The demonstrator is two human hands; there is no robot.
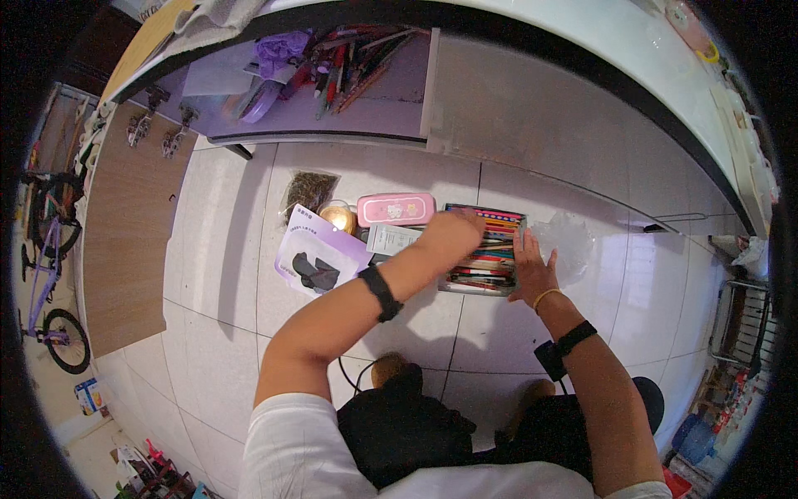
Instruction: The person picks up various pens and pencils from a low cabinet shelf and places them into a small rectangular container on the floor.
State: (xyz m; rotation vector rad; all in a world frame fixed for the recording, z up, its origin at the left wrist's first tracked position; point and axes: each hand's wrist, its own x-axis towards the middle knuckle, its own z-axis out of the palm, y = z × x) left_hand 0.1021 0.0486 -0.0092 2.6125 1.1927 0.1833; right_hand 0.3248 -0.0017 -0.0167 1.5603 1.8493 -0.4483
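Observation:
A shallow rectangular box of pens and pencils [483,274] sits on the tiled floor. My left hand [464,227] reaches over its upper left part; the wrist hides the fingers, so what they hold cannot be told. Against the box's right side lies my right hand [533,262], fingers extended and spread, holding nothing. Left of the box is a pink pencil case [396,209], with a pale printed packet [389,239] below it. Further left are a round clear container [337,216], a bag of dried brown material [310,190] and a purple-white pouch [293,249] with black pieces.
Crumpled clear plastic [564,246] lies right of the box. Above, an open drawer [374,118] holds pens and a purple cloth-like item, beside a grey cabinet front [561,118]. A wooden panel [134,231] stands left, a wire rack [742,318] right.

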